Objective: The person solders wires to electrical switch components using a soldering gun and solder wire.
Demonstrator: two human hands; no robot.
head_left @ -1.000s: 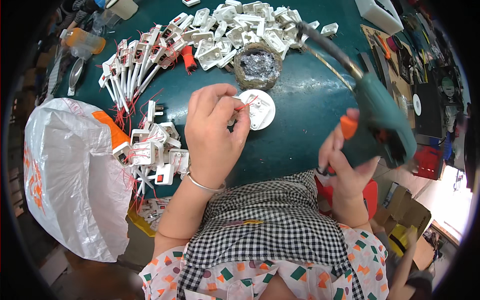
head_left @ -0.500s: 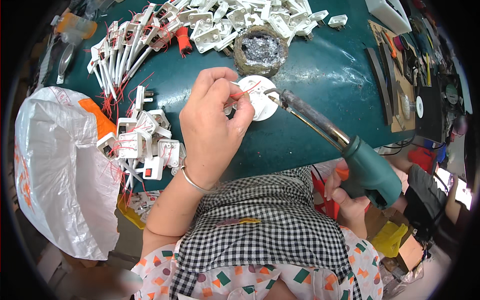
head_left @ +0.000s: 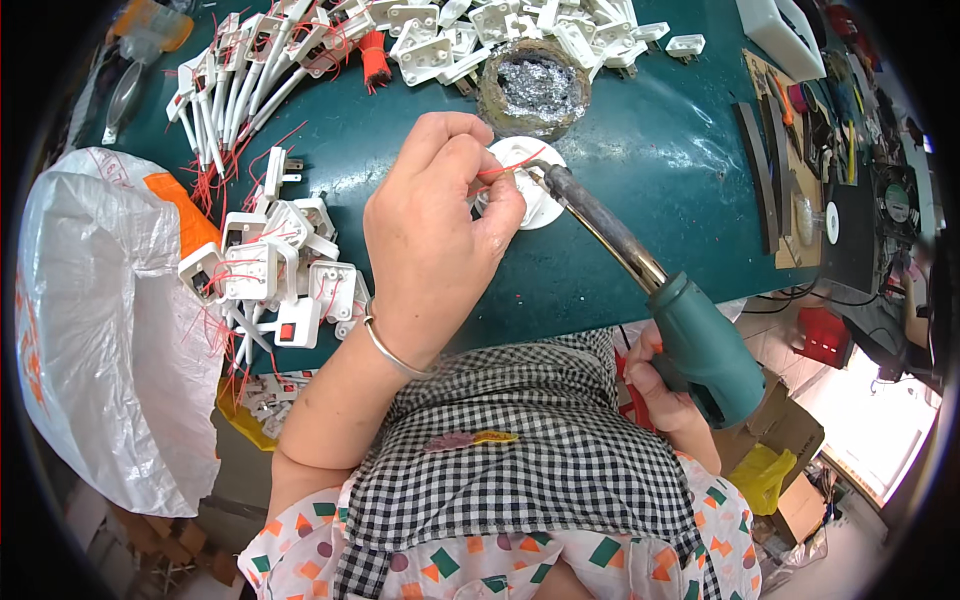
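My left hand (head_left: 430, 235) pinches a thin red wire (head_left: 512, 168) between thumb and fingertips, above a round white plastic disc (head_left: 545, 207) on the green table. My right hand (head_left: 662, 395) is wrapped round the handle of a green soldering gun (head_left: 703, 345). The gun slants up and left, and its dark hooked tip is over the disc, close to the wire's free end. Whether tip and wire touch, I cannot tell. A small part under my left fingers is mostly hidden.
Beyond the disc sits a crusty round pot of silvery solder (head_left: 540, 90). White plug housings (head_left: 250, 270) with red wires lie left; more housings (head_left: 425, 55) and a red wire bundle (head_left: 374, 60) lie at the back. A white sack (head_left: 110, 330) hangs left. Tools (head_left: 790, 120) stand right.
The soldering gun has moved left, its tip now nearer my left fingertips and the wire. My left hand keeps its pinch. The whole view has shifted slightly.
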